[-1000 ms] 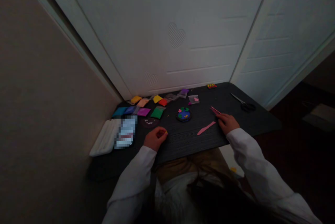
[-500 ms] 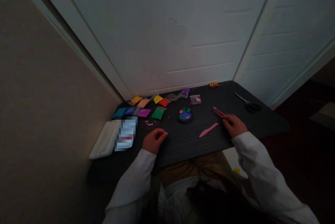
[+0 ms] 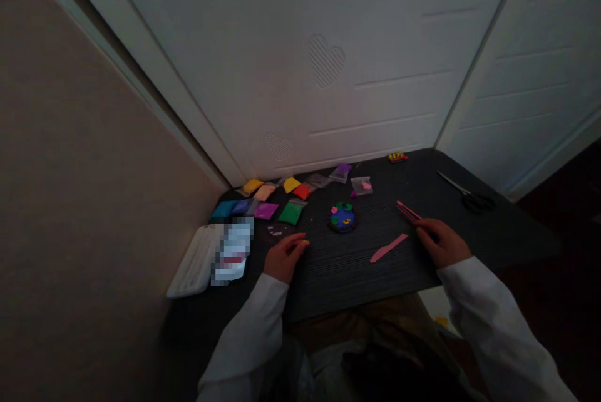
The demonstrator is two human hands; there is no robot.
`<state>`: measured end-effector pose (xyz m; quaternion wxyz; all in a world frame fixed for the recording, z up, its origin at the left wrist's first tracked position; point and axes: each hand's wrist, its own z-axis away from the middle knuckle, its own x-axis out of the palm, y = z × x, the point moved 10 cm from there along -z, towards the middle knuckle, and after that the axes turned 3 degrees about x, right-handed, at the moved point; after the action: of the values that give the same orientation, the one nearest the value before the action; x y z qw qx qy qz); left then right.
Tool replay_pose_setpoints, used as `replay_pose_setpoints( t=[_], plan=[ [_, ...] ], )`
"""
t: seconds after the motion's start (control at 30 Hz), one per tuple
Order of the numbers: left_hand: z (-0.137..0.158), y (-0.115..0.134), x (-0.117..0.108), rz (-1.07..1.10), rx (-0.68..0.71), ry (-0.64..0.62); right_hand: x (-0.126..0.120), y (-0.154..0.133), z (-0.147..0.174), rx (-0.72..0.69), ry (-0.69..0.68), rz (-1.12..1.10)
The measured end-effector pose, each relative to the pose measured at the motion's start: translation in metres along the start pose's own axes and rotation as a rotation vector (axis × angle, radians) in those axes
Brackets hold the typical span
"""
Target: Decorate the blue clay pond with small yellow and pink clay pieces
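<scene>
My right hand grips a pair of pink tweezers, whose tips point up and left over the dark table. Just below them lies a pink plastic knife, untouched. My left hand is closed at the table's left side, thumb and forefinger brought together; whatever sits at the fingertips is too small to name. Between the hands and farther back rests a round blue clay piece with a dark rim, green pads, a pink bit and yellow bits on top.
Several bags of coloured clay, such as a green one, line the back left. A white packet lies at the left edge. Black-handled scissors are on the right. A small red and yellow piece sits near the wall.
The view has shifted slightly, so everything on the table appears a little lower and farther right. The tweezers stay in my right hand, and my left hand remains closed.
</scene>
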<state>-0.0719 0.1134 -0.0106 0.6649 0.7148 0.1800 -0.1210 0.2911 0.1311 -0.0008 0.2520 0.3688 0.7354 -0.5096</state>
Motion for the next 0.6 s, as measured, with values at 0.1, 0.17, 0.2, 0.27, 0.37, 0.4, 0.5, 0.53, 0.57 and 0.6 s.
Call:
replay_pose_setpoints(
  t=[0.1,0.17,0.2,0.27,0.37,0.4,0.5,0.53,0.57,0.6],
  plan=[
    [0.000,-0.006,0.001,0.010,-0.019,-0.004,-0.001,0.000,0.001,0.024,-0.008,-0.004],
    [-0.001,-0.008,-0.001,0.012,-0.027,0.007,-0.002,0.001,0.001,0.041,-0.007,-0.009],
    [-0.001,-0.008,-0.003,0.011,-0.031,0.018,-0.002,0.001,0.001,0.048,-0.003,-0.012],
    [-0.002,-0.009,-0.006,0.008,-0.034,0.047,-0.003,0.002,0.001,0.057,0.002,-0.020],
    [-0.002,-0.009,-0.011,0.018,-0.034,0.089,-0.002,0.004,0.001,0.062,0.008,-0.036],
    [-0.002,-0.009,-0.011,0.029,-0.033,0.098,-0.002,0.004,0.001,0.062,0.010,-0.041],
    [-0.003,-0.008,-0.012,0.077,-0.028,0.117,-0.002,0.005,0.000,0.070,0.021,-0.047],
    [-0.003,-0.008,-0.013,0.096,-0.026,0.122,-0.002,0.005,0.000,0.073,0.024,-0.047],
    [-0.003,-0.008,-0.013,0.116,-0.027,0.128,-0.003,0.005,0.001,0.076,0.026,-0.047],
    [-0.004,-0.008,-0.013,0.135,-0.028,0.134,-0.003,0.005,0.001,0.078,0.027,-0.046]
  ],
)
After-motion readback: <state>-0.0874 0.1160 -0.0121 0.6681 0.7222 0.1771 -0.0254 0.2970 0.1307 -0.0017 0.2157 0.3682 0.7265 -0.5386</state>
